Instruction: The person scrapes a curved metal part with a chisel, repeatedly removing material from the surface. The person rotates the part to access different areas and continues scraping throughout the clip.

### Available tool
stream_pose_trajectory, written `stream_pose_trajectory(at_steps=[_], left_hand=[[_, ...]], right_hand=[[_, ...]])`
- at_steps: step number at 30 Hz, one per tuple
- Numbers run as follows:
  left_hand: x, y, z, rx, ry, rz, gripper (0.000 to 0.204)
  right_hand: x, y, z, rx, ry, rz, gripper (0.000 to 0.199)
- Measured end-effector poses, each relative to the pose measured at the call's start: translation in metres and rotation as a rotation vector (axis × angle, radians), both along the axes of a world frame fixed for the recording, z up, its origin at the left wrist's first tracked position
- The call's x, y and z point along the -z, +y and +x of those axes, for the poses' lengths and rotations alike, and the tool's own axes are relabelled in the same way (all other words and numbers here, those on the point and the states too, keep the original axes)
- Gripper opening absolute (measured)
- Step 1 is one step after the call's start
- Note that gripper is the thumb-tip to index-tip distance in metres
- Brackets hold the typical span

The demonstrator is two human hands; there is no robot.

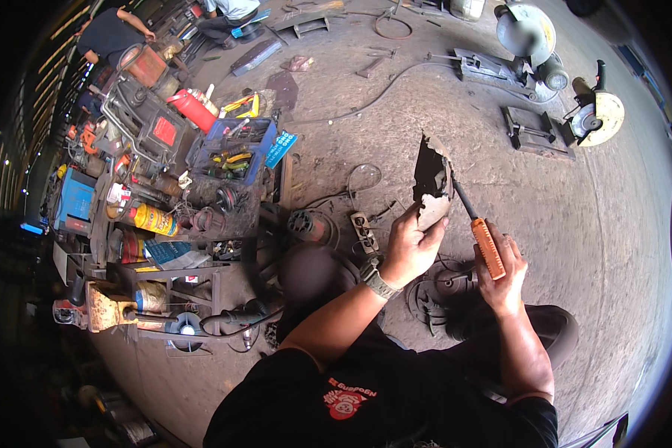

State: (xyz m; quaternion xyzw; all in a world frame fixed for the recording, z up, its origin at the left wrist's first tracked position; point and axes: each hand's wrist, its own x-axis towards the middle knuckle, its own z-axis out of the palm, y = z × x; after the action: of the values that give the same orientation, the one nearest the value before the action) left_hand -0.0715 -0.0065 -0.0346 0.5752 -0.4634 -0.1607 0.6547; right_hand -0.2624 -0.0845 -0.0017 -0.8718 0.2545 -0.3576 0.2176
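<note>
Above the floor (567,198), the left hand (412,245) pinches the jagged sheet (434,209) at its lower edge, seemingly steadying it, while the right hand (505,275) grasps the orange-handled tool (488,248) by its right edge.

"What does the person wear on top?"

"A black T-shirt (269,407), with a red print (341,403) on the front (paler lines run through it, and a little lettering sits beside it)."

"And the sleeves?"

"Short ones: the left sleeve (295,364) and the right sleeve (536,420) are both plain black, leaving the forearms uncovered."

"Anything at the wrists?"

"A watch (381,281), just behind the left hand (413,245). Its strap looks greyish green, its case darker. The right hand (505,270) is bare."

"Below that?"

"Dark trousers (556,332), brownish grey over the knee."
</note>
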Motion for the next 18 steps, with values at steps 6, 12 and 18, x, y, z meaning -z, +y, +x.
stream_pose_trajectory(at_steps=[6, 12, 18], left_hand=[[-0.0019, -0.0020, -0.0004, -0.009, -0.046, -0.033, 0.022], [0.0004, -0.0011, 0.0006, -0.014, -0.049, -0.032, 0.023], [0.0009, 0.0012, 0.0016, -0.011, -0.034, -0.032, 0.023]], right_hand=[[-0.0005, 0.0001, 0.0001, 0.003, 0.006, 0.020, 0.059], [0.0007, -0.0005, 0.0007, -0.003, 0.003, 0.011, 0.059], [-0.0066, 0.0061, 0.0048, 0.014, 0.016, 0.038, 0.049]])
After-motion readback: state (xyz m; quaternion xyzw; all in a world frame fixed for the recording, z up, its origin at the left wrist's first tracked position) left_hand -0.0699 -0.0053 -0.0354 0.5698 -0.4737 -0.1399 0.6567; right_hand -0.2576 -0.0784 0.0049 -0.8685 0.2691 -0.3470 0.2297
